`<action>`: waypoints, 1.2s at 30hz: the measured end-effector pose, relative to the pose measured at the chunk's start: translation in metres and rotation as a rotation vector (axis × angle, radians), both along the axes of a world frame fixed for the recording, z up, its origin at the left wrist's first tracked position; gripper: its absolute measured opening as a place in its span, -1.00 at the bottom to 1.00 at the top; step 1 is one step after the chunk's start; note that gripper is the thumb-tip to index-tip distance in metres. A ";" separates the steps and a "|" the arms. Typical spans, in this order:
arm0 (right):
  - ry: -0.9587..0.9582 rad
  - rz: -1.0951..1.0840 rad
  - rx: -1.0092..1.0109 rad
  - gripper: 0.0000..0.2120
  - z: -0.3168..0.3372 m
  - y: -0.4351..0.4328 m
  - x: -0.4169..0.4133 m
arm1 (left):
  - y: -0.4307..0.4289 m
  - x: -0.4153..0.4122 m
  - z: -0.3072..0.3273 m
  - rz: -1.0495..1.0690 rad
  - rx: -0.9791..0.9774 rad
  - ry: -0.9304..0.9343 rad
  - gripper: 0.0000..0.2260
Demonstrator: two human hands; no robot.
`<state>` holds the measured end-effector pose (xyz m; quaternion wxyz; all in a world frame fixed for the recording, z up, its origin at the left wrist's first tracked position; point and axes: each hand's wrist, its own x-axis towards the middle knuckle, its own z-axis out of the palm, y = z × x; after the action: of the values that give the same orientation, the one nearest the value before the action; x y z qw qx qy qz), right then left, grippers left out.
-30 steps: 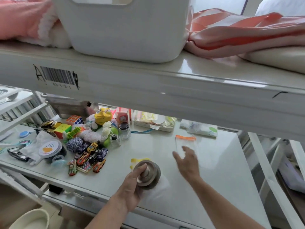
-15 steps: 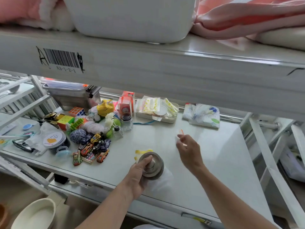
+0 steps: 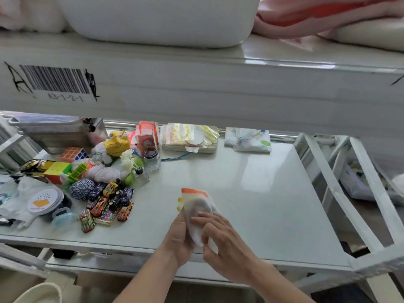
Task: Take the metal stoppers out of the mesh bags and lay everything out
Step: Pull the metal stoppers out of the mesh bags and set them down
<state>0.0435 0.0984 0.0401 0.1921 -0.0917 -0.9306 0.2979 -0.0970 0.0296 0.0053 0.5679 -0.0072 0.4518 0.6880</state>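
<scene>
Far left on the bench (image 3: 273,193): round tub with a rain-cloud label (image 3: 42,201), text unreadable. Then toy cars (image 3: 109,204), Rubik's cube (image 3: 72,153), small glass jar (image 3: 152,159). Barcode label (image 3: 54,80) on the upper shelf reads roughly "A3-1-2-1".

Centre, over the bench's front edge: left hand (image 3: 178,239) and right hand (image 3: 225,241) both closed on the white mesh bags (image 3: 197,209), orange trim on top. No metal stopper visible; can't tell if one's inside.

Handling guess: mesh soft and limp, stopper dense and slick. Pinch the fabric at the trim, support the bulge from below.
</scene>
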 end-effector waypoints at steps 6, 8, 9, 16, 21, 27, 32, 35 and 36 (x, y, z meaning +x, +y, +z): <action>0.023 -0.102 -0.180 -0.85 0.002 -0.011 0.004 | -0.013 0.004 0.008 -0.080 0.112 -0.029 -0.24; 0.097 -0.147 -0.283 -0.85 0.008 -0.021 0.016 | -0.021 0.022 0.014 -0.081 0.140 0.028 -0.39; 0.148 -0.183 -0.326 -0.86 0.011 -0.023 0.020 | -0.023 0.030 0.016 -0.058 0.137 0.056 -0.45; 0.037 -0.703 -0.833 -0.48 0.022 -0.010 0.036 | -0.035 0.056 0.024 -0.028 0.116 0.097 -0.54; 0.019 -0.589 -1.039 -0.81 0.020 -0.012 0.073 | -0.054 0.095 0.017 -0.001 0.135 0.059 -0.53; 0.083 -0.529 -1.230 -0.81 0.008 -0.016 0.095 | -0.079 0.111 0.005 0.076 0.148 -0.090 -0.33; 0.336 -0.503 -1.483 -0.61 0.020 0.019 0.116 | -0.094 0.098 0.018 0.135 0.199 -0.166 -0.28; 0.358 -0.565 -1.503 -0.55 0.021 0.034 0.115 | -0.094 0.085 0.029 0.105 0.193 -0.099 -0.21; 0.314 -0.589 -1.493 -0.62 0.020 0.031 0.107 | -0.092 0.083 0.036 0.078 0.211 -0.074 -0.19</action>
<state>0.1502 0.1296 0.0601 0.2789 -0.3935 -0.3872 0.7858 -0.0140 -0.0627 0.0413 0.5547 0.0098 0.3550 0.7525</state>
